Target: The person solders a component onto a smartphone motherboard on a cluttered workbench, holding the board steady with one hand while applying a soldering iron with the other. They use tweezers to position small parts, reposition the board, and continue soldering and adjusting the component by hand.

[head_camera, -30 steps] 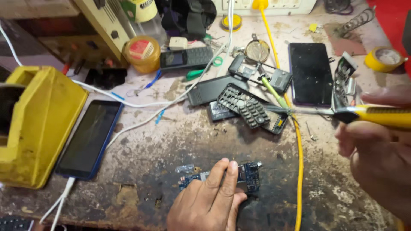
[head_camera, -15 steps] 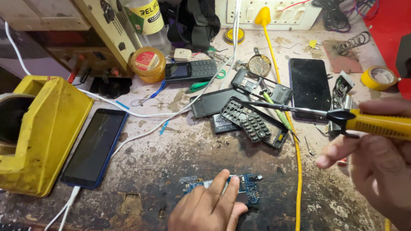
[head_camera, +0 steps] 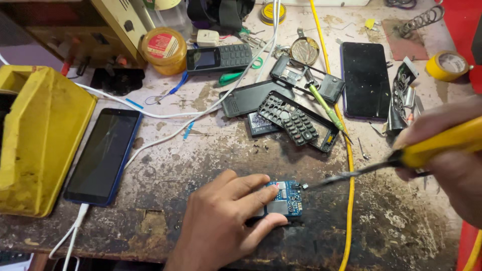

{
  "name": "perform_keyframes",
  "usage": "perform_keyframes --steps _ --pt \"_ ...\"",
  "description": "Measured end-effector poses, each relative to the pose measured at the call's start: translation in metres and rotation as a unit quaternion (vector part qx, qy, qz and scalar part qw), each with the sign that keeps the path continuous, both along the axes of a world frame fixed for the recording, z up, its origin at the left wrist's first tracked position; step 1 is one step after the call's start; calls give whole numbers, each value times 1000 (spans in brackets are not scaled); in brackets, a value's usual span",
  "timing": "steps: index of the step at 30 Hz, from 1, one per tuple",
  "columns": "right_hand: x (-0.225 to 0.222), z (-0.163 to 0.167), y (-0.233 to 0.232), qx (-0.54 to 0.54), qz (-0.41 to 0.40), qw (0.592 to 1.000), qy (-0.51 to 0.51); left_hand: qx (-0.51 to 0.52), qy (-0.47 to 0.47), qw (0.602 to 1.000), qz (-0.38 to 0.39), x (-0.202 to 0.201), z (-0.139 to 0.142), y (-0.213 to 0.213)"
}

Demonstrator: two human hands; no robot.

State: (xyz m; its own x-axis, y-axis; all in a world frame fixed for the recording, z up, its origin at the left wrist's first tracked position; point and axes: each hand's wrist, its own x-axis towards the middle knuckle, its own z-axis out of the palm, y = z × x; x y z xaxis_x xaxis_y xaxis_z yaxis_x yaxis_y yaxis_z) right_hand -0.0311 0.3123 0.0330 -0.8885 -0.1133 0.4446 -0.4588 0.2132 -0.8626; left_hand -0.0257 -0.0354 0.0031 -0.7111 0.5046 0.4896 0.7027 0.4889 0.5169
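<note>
Blue circuit board, small and rectangular, lies flat near the front edge of the surface, and I am pinning it there with my left hand: the fingers lie over its left half and the thumb presses its lower edge, so this hand is closed on the board. My right hand comes in from the right edge, wrapped around the yellow handle of a soldering iron; its dark tip reaches the board's upper right corner, touching or just short of it, I cannot tell which. I judge the step in hand to be work on a joint at that corner; the next move calls for a steady tip on one small spot while the board stays still. The surface is worn wood, scorched dark around the board and crowded behind it. A yellow cable runs from back to front just right of the board. Behind lie a loose black keypad frame, a green-handled screwdriver, a button phone and a dark smartphone. To the left, a blue-edged smartphone on a white cable rests beside a yellow case. A roll of yellow tape sits far right. Little of the room shows beyond the bench.
</note>
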Motion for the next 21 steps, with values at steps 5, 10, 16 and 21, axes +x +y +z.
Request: perform_keyframes --steps 5,10,16,21 --pt "-14 16 -11 173 43 976 123 -3 -5 999 32 1 -5 -3" --pt "-13 -55 41 -245 33 965 -84 23 -42 998 36 -3 -9 -7" --pt "42 -113 69 77 -185 977 67 27 -49 998 13 -16 -21 -9" --pt "52 -127 47 92 -226 966 82 14 -5 1000 -8 -25 -33 -9"
